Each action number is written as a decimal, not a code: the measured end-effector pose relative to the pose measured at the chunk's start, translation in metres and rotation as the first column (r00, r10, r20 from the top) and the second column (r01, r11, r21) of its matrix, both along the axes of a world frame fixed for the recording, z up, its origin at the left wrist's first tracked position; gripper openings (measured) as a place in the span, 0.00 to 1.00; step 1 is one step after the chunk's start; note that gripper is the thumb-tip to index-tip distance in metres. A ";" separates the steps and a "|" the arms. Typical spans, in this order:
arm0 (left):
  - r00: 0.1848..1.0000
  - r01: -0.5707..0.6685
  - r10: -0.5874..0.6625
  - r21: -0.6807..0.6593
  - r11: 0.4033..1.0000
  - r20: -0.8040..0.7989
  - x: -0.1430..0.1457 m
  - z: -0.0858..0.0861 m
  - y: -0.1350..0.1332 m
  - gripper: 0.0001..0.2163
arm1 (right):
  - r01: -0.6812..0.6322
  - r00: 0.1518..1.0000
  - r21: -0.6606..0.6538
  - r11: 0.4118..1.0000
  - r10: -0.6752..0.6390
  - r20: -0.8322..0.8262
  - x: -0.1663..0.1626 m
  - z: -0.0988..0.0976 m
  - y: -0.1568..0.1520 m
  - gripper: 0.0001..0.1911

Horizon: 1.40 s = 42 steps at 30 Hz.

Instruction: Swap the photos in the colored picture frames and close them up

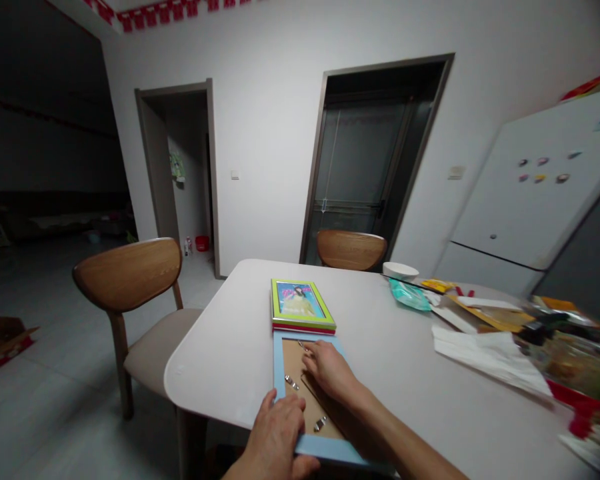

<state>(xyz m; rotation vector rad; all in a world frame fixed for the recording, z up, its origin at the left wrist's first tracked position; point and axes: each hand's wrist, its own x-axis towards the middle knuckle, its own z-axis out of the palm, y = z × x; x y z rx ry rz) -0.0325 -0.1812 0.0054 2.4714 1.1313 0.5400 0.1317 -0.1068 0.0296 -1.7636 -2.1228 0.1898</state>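
Note:
A light blue picture frame (279,363) lies face down at the near edge of the table, its brown backing board (291,360) showing. Small metal clips sit around the board, one metal clip (291,382) at the left and another at the bottom. My left hand (279,430) grips the frame's lower left corner, thumb along the near edge. Bent fingers of my right hand (330,367) press together at the clip near the board's top, partly covering it. Just beyond lies a stack of picture frames, topped by a green picture frame (300,303) with a figure in a yellow dress.
A white table (390,373) carries a bowl (400,270), a teal packet (410,295), white paper (487,353) and mixed clutter along the right side. One wooden chair (130,280) stands at the left, another chair (351,249) behind the table. A fridge (525,193) is at far right.

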 end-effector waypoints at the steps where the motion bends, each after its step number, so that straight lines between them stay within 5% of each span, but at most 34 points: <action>1: 1.000 0.000 0.000 -0.005 1.000 0.002 0.000 -0.001 0.001 0.19 | 0.022 1.000 -0.003 1.000 -0.022 0.007 -0.001 -0.003 0.007 0.12; 11: 1.000 -0.002 0.003 -0.046 0.999 0.026 0.001 -0.005 0.004 0.19 | 0.198 0.980 0.001 0.980 -0.198 0.017 -0.006 -0.028 0.045 0.10; 42: 0.998 0.011 -0.011 0.003 1.000 0.057 0.005 -0.018 0.003 0.27 | 0.323 0.944 -0.020 0.946 -0.323 -0.060 0.018 -0.034 0.061 0.06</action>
